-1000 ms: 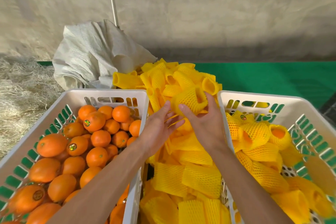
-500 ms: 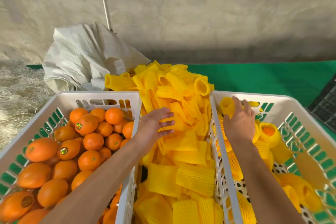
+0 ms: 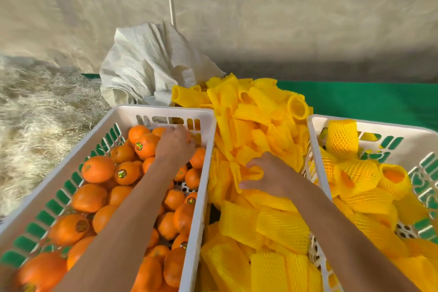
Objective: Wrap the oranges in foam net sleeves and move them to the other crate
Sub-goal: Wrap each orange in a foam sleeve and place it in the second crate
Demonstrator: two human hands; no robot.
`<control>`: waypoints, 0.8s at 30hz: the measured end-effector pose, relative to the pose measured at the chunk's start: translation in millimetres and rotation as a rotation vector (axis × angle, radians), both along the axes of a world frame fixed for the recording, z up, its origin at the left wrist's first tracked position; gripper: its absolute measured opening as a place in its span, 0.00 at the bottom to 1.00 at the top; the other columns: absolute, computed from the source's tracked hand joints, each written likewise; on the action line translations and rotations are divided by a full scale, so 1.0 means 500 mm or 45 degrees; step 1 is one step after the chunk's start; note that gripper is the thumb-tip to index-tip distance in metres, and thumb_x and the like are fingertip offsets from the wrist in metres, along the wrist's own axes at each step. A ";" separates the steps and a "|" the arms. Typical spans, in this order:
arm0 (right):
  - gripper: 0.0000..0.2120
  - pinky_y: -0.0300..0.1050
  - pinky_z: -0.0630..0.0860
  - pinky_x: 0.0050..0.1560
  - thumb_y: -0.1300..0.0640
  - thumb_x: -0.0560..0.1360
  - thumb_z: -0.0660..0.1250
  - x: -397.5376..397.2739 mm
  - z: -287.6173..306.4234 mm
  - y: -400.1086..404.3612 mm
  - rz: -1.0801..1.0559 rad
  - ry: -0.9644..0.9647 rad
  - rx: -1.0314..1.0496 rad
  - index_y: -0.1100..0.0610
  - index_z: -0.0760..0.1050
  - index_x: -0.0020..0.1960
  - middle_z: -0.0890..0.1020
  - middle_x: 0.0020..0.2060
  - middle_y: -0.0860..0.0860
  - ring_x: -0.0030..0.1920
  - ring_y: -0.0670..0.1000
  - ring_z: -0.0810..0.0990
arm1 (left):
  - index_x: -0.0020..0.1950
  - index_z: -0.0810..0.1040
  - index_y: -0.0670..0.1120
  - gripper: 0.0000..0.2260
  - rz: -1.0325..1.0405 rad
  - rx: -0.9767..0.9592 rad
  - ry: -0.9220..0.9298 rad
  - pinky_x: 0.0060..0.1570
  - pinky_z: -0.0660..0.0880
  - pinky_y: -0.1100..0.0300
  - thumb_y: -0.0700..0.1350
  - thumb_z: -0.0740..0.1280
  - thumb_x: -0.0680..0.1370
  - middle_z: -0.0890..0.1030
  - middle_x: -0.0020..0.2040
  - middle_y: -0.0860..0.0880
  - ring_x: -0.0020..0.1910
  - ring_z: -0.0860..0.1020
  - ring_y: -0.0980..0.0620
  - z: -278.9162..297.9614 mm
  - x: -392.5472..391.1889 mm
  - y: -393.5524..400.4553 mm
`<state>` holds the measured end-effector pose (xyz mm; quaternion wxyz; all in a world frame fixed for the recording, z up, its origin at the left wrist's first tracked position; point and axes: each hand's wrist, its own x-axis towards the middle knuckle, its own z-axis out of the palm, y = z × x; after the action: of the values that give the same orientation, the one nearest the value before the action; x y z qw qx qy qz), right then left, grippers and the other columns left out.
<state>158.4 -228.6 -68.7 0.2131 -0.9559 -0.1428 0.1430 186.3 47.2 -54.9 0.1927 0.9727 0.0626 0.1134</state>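
Straw (image 3: 35, 121) covers the ground at far left, with a crumpled white sack (image 3: 151, 64) slumped against the grey wall behind the crates. Left crate (image 3: 151, 112), white with green slots, is full of bare oranges (image 3: 94, 169), several carrying small round stickers. Left hand (image 3: 175, 144) reaches into its far end, palm down, fingers curled over an orange there; the fruit itself is mostly hidden under the hand, so whether it is truly gripped I cannot tell. Between the two crates sits a heap of yellow foam net sleeves (image 3: 256, 121), some flattened, some standing open as tubes. Right hand (image 3: 267, 173) lies on this heap, fingers bent and pinching one sleeve (image 3: 254, 170) at its edge. Right crate (image 3: 315, 130) holds wrapped oranges (image 3: 393, 179), orange peel showing at the open sleeve ends. Green mat (image 3: 367, 99) lies beyond it.
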 end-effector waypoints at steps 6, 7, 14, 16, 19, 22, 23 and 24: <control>0.16 0.48 0.74 0.44 0.41 0.82 0.62 -0.011 -0.035 0.075 0.147 -0.283 -0.106 0.50 0.75 0.43 0.81 0.44 0.51 0.50 0.56 0.80 | 0.72 0.62 0.47 0.32 0.029 0.059 0.315 0.59 0.74 0.46 0.49 0.77 0.76 0.65 0.69 0.40 0.66 0.71 0.36 -0.085 -0.008 0.025; 0.17 0.50 0.74 0.42 0.43 0.82 0.62 -0.012 -0.034 0.073 0.154 -0.282 -0.078 0.52 0.73 0.40 0.80 0.42 0.51 0.47 0.56 0.80 | 0.73 0.61 0.47 0.33 0.037 0.053 0.267 0.58 0.76 0.47 0.46 0.77 0.75 0.65 0.69 0.40 0.65 0.73 0.36 -0.093 -0.009 0.022; 0.19 0.58 0.76 0.44 0.48 0.81 0.66 -0.009 -0.002 0.042 0.094 -0.232 0.270 0.62 0.78 0.41 0.82 0.38 0.57 0.41 0.58 0.80 | 0.84 0.46 0.51 0.42 -0.073 0.071 0.130 0.35 0.75 0.57 0.35 0.68 0.78 0.51 0.84 0.45 0.53 0.81 0.41 -0.084 0.018 0.046; 0.19 0.58 0.77 0.45 0.48 0.82 0.66 -0.008 0.003 0.045 0.084 -0.248 0.294 0.62 0.79 0.42 0.82 0.38 0.57 0.42 0.57 0.80 | 0.85 0.46 0.52 0.43 -0.058 0.113 0.131 0.37 0.77 0.54 0.35 0.68 0.78 0.53 0.82 0.43 0.52 0.81 0.39 -0.080 0.030 0.047; 0.18 0.59 0.75 0.44 0.51 0.83 0.64 -0.005 0.005 0.043 0.094 -0.286 0.397 0.64 0.79 0.44 0.82 0.39 0.58 0.41 0.58 0.79 | 0.82 0.58 0.51 0.36 0.025 0.229 0.079 0.38 0.78 0.52 0.34 0.68 0.78 0.60 0.74 0.39 0.45 0.81 0.38 -0.075 0.031 0.027; 0.15 0.57 0.74 0.44 0.54 0.84 0.62 -0.010 0.002 0.041 0.109 -0.303 0.496 0.63 0.80 0.47 0.81 0.41 0.56 0.41 0.56 0.79 | 0.74 0.66 0.47 0.25 0.084 0.277 0.053 0.35 0.78 0.53 0.33 0.66 0.79 0.62 0.72 0.38 0.43 0.82 0.38 -0.078 0.019 0.002; 0.14 0.56 0.75 0.45 0.55 0.84 0.62 -0.013 0.004 0.042 0.101 -0.298 0.502 0.62 0.81 0.48 0.81 0.42 0.55 0.41 0.55 0.80 | 0.73 0.66 0.47 0.24 0.103 0.280 0.056 0.34 0.78 0.54 0.33 0.67 0.79 0.62 0.72 0.37 0.42 0.82 0.39 -0.077 0.015 0.001; 0.13 0.55 0.76 0.44 0.55 0.84 0.62 -0.015 0.006 0.045 0.087 -0.291 0.508 0.61 0.81 0.48 0.81 0.42 0.53 0.40 0.54 0.81 | 0.72 0.65 0.47 0.24 0.123 0.277 0.055 0.34 0.78 0.54 0.34 0.68 0.79 0.62 0.72 0.36 0.42 0.82 0.38 -0.073 0.013 0.004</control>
<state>150.9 -206.3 -65.5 0.3753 -0.8995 -0.2235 0.0098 192.6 49.2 -91.3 0.0791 0.9859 0.1009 0.1076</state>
